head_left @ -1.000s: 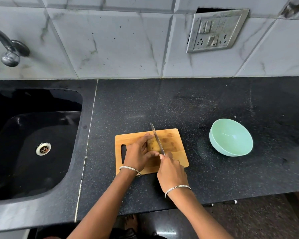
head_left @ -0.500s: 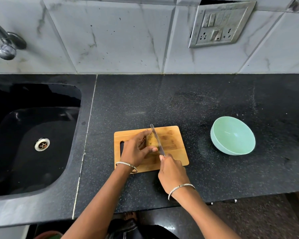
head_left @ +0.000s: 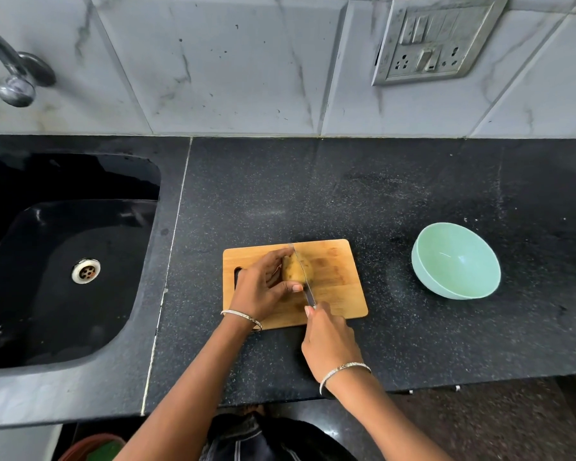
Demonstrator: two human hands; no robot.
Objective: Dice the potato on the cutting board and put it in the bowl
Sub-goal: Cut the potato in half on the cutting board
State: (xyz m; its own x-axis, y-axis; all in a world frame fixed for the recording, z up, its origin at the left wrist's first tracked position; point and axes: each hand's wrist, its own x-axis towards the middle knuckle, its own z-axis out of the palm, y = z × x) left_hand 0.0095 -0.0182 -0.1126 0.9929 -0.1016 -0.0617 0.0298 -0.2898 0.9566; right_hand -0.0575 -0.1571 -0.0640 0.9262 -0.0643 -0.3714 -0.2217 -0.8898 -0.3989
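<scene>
A brown potato lies on the wooden cutting board in the middle of the black counter. My left hand grips the potato from the left, thumb at its near end. My right hand holds the handle of a knife, whose blade lies across the potato, pointing away from me. The mint-green bowl stands empty on the counter to the right of the board.
A black sink with a metal drain is sunk in the counter on the left, a tap above it. A switch and socket plate hangs on the tiled wall. The counter's front edge runs just below my wrists.
The knife blade has slid a little along the potato while both hands stay in place. The camera has tilted slightly downward.
</scene>
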